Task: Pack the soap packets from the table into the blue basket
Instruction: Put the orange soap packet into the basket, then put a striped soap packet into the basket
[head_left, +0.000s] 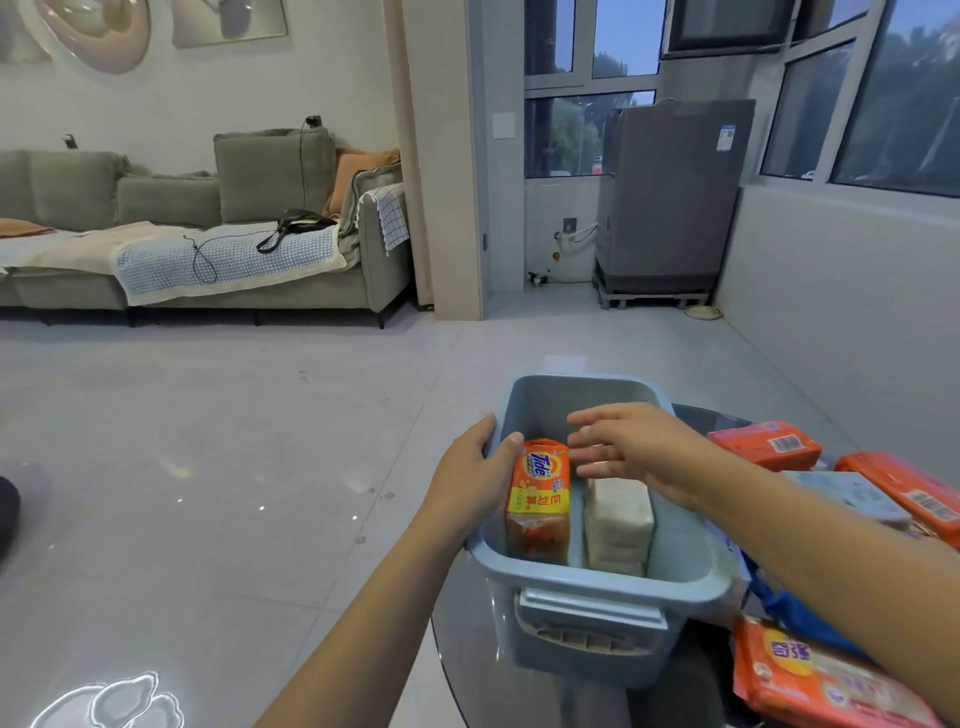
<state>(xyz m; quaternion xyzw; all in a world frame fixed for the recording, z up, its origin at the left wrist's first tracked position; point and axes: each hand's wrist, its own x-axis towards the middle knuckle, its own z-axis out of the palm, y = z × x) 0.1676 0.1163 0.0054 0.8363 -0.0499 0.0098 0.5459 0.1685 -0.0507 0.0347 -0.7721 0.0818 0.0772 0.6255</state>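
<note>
The blue basket (597, 608) stands on the dark round table's left edge. Inside it an orange Tide soap packet (537, 499) stands on edge at the left, beside a white soap packet (618, 525). My left hand (472, 473) grips the basket's left rim, thumb inside touching the Tide packet's top. My right hand (634, 447) hovers over the basket's middle with fingers spread, holding nothing. More orange packets lie on the table at the right: one at the far side (766, 444), one at the right edge (914, 491), one at the near side (821, 680). A pale blue packet (852, 493) lies between them.
The glass table (467, 639) ends just left of the basket; grey tiled floor (208, 467) lies beyond. A blue bag (795, 608) sits under my right forearm. A grey sofa (208, 234) and a covered washing machine (670, 197) stand far back.
</note>
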